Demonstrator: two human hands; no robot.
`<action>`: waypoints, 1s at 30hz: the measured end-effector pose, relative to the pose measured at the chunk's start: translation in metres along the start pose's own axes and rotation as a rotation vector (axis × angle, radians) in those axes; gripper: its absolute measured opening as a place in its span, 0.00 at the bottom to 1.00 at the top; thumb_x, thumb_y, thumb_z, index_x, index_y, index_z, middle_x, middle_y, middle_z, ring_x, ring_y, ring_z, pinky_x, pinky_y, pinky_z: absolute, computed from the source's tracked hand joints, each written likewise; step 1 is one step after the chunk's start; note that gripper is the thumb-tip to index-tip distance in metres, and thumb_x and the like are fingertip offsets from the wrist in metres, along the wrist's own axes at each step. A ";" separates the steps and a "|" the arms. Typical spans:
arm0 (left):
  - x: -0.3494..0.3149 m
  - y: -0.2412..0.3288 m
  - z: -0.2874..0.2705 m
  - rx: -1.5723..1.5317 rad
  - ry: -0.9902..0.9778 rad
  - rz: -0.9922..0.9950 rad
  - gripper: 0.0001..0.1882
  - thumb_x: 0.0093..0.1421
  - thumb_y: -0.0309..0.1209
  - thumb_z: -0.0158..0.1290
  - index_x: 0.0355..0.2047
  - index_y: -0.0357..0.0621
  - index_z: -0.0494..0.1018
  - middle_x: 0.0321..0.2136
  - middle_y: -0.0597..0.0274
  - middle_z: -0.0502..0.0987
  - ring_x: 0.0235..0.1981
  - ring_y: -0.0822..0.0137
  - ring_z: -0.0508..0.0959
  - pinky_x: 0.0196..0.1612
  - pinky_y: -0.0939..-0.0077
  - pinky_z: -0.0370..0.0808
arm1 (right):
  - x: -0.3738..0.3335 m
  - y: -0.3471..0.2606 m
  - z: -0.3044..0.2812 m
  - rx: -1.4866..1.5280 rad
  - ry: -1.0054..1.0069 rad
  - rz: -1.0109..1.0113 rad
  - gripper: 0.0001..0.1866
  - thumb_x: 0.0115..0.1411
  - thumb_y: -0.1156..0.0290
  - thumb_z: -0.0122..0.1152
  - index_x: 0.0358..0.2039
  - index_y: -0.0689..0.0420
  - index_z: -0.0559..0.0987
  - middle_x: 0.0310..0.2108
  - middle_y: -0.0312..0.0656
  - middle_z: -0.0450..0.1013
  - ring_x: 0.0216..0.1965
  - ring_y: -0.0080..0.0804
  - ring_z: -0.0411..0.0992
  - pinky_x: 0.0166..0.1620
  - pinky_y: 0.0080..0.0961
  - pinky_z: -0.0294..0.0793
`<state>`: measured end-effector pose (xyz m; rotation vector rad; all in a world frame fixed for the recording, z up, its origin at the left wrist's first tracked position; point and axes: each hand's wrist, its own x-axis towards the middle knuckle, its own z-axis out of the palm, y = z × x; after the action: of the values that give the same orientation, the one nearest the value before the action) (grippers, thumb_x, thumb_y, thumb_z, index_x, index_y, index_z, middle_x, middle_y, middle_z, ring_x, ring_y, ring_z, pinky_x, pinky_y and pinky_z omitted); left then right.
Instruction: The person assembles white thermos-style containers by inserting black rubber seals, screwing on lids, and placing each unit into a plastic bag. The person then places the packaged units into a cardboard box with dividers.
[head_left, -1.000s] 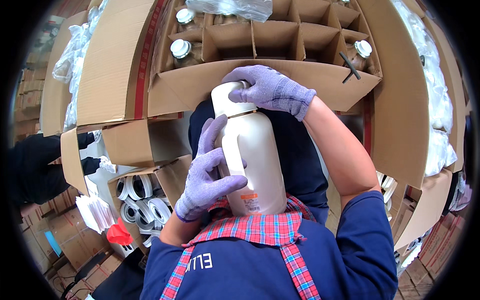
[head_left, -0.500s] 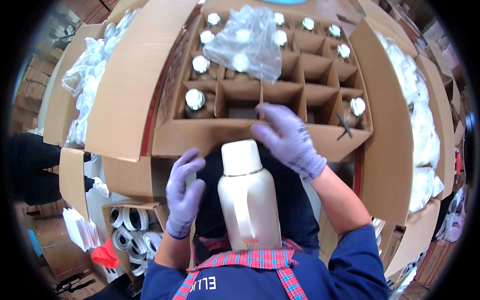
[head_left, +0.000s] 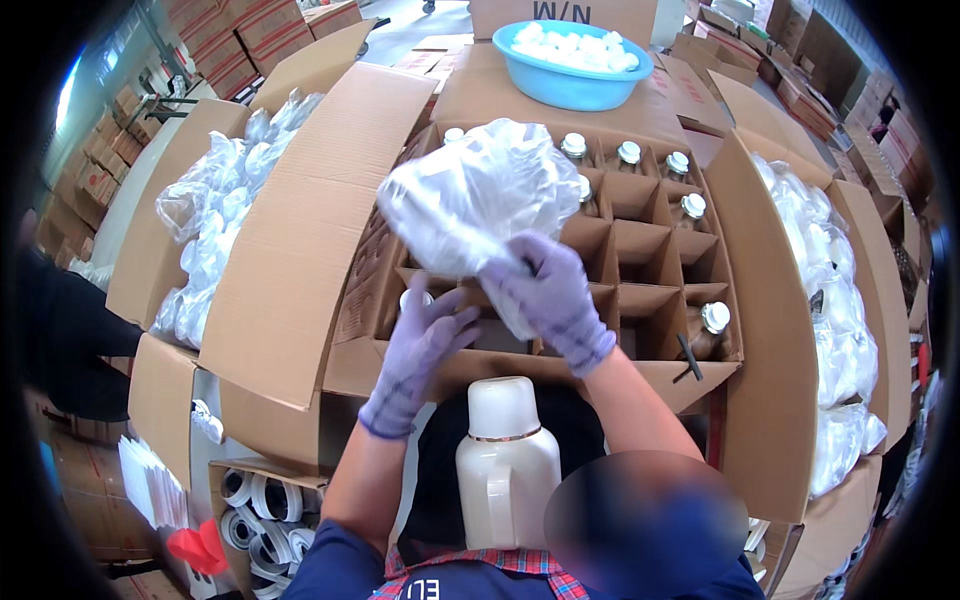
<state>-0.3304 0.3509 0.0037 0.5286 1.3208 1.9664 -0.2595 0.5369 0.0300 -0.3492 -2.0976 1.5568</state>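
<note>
Over a brown cardboard carton (head_left: 650, 376) with gridded dividers — gripping a crumpled, translucent plastic bag (head_left: 485, 190) in the purple-gloved right hand (head_left: 548, 300). To the left, near the bag, holding the purple-gloved left hand (head_left: 420, 340) in a loose, open, empty grip. Lower down, at the dark-clothed lap (head_left: 435, 460) — propping a glossy cream handled flask (head_left: 525, 470).

A packing workshop — stacked cartons (head_left: 268, 38), a divided box (head_left: 645, 300).
</note>
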 end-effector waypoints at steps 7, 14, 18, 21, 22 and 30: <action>0.008 0.006 0.007 0.395 0.453 0.491 0.19 0.60 0.23 0.63 0.51 0.35 0.74 0.33 0.68 0.77 0.33 0.77 0.74 0.39 0.83 0.73 | -0.055 0.040 -0.065 -0.005 0.498 0.008 0.11 0.54 0.78 0.68 0.28 0.58 0.72 0.26 0.35 0.71 0.26 0.21 0.67 0.32 0.23 0.70; -0.038 -0.054 -0.016 -0.534 0.163 0.153 0.18 0.67 0.30 0.51 0.55 0.36 0.72 0.52 0.55 0.78 0.51 0.66 0.77 0.54 0.69 0.75 | -0.116 0.076 -0.007 0.921 0.371 0.126 0.16 0.64 0.76 0.55 0.53 0.62 0.74 0.45 0.41 0.76 0.45 0.27 0.76 0.51 0.24 0.76; -0.081 -0.086 -0.053 0.528 0.176 0.121 0.24 0.67 0.41 0.51 0.55 0.33 0.72 0.44 0.56 0.80 0.45 0.66 0.79 0.52 0.72 0.75 | -0.154 0.068 -0.010 0.074 0.027 0.000 0.24 0.65 0.59 0.61 0.54 0.64 0.72 0.39 0.45 0.79 0.43 0.30 0.77 0.49 0.27 0.74; -0.130 -0.065 -0.014 0.427 0.278 0.274 0.31 0.66 0.44 0.52 0.60 0.31 0.67 0.42 0.50 0.81 0.43 0.62 0.81 0.49 0.71 0.76 | -0.191 0.032 -0.006 0.090 0.049 0.030 0.26 0.66 0.59 0.59 0.57 0.64 0.69 0.40 0.54 0.77 0.42 0.35 0.77 0.48 0.31 0.75; -0.149 -0.062 -0.007 0.584 0.247 0.312 0.31 0.67 0.44 0.51 0.61 0.31 0.65 0.42 0.48 0.81 0.43 0.59 0.81 0.48 0.70 0.77 | -0.202 0.023 -0.008 0.118 0.110 0.069 0.26 0.66 0.60 0.59 0.58 0.65 0.68 0.42 0.55 0.77 0.42 0.37 0.77 0.47 0.32 0.75; -0.299 -0.090 -0.012 1.202 0.184 0.250 0.27 0.69 0.36 0.47 0.62 0.30 0.62 0.46 0.33 0.76 0.40 0.42 0.82 0.40 0.60 0.79 | -0.406 0.009 -0.012 -0.229 -0.138 0.253 0.18 0.60 0.69 0.64 0.50 0.55 0.74 0.35 0.46 0.73 0.33 0.40 0.76 0.37 0.34 0.77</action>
<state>-0.1083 0.1434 -0.0697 1.0967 2.6053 1.1939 0.0873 0.3529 -0.0734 -0.6255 -2.4254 1.5161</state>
